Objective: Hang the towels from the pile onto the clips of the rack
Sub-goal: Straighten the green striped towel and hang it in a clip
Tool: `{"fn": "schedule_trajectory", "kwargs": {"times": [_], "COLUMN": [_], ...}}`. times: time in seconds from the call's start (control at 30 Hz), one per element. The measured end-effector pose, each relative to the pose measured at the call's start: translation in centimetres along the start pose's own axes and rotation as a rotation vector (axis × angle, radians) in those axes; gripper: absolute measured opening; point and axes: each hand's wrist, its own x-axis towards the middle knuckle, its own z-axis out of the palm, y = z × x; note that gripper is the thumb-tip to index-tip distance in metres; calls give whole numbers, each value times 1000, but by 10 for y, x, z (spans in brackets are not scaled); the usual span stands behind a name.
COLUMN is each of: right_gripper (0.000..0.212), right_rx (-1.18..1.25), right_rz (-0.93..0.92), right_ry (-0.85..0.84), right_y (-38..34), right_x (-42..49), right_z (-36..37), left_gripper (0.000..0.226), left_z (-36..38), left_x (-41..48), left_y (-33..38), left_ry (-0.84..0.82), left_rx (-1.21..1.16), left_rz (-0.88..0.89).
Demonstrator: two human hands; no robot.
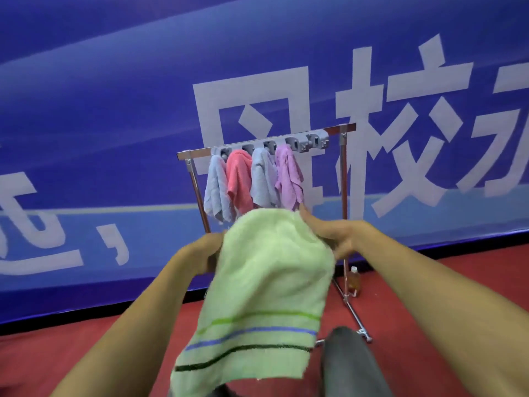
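Note:
A light green towel (266, 282) with green, blue and black stripes near its lower edge hangs in front of me. My left hand (206, 250) grips its upper left edge and my right hand (329, 233) grips its upper right edge. Behind it stands a small metal rack (345, 179) with a grey strip of clips (309, 141) along its top bar. Several towels hang from the left clips: a pale blue one (216, 190), a pink-red one (239, 179), a grey-blue one (263, 179) and a lilac one (287, 176). The clips to the right hold nothing.
A large blue banner (114, 110) with white characters forms the wall behind the rack. A small bottle of amber liquid (354, 282) stands on the red floor (57, 353) by the rack's right leg. My dark-clad knee (346, 362) is at the lower right.

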Motion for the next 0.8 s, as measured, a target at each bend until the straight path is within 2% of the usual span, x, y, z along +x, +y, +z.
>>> {"fn": "schedule_trajectory", "kwargs": {"times": [0.03, 0.1, 0.17, 0.2, 0.27, 0.33, 0.43, 0.5, 0.53, 0.57, 0.6, 0.63, 0.67, 0.73, 0.8], "right_gripper": [76, 53, 49, 55, 63, 57, 42, 49, 59, 72, 77, 72, 59, 45, 32], "right_rx": [-208, -436, -430, -376, -110, 182, 212, 290, 257, 105, -96, -256, -323, -284, -213], "right_rz": [80, 148, 150, 118, 45, -39, -85, -157, -136, -81, -1, 53, 83, 29, -5], "right_ry": [-123, -317, -342, -335, -287, -201, 24, 128, 147, 120, 59, 5, -50, -85, -122], "right_y": [5, 8, 7, 6, 8, 12, 8, -3, -6, -9, -9, -9, -9, -11, -13], "right_x": [-7, -17, -20, -21, -14, -1, 6, 7, 8, 5, -3, -11, -15, -21, -23], "right_z": [-1, -6, -13, -15, -15, -13, -9, -11, -12, -10, -5, -2, -4, -10, -15], "left_gripper": [37, 28, 30, 37, 53, 51, 43, 36, 35, 39, 48, 56, 55, 33, 18], "left_z": [-7, -20, -20, -19, -10, 0, -5, -12, -14, -13, -15, -16, -16, -20, -21], "left_x": [1, 4, -6, -6, 0, -7, -6, -9, -8, -4, -1, 5, 6, 13, 16], "left_y": [-8, -10, 2, 2, -6, -11, 1, 12, 12, 7, -1, -11, -18, -27, -26], "left_ry": [-30, -73, -49, -32, 1, -49, -165, -334, -428, -456, -460, -464, -418, -255, -24], "left_rx": [214, 260, -51, -209, -278, -315, -270, -312, -310, -252, -169, -60, 60, 187, 138], "left_rz": [-42, -69, -31, -24, -41, -59, 26, 152, 194, 232, 247, 255, 260, 274, 307]}}
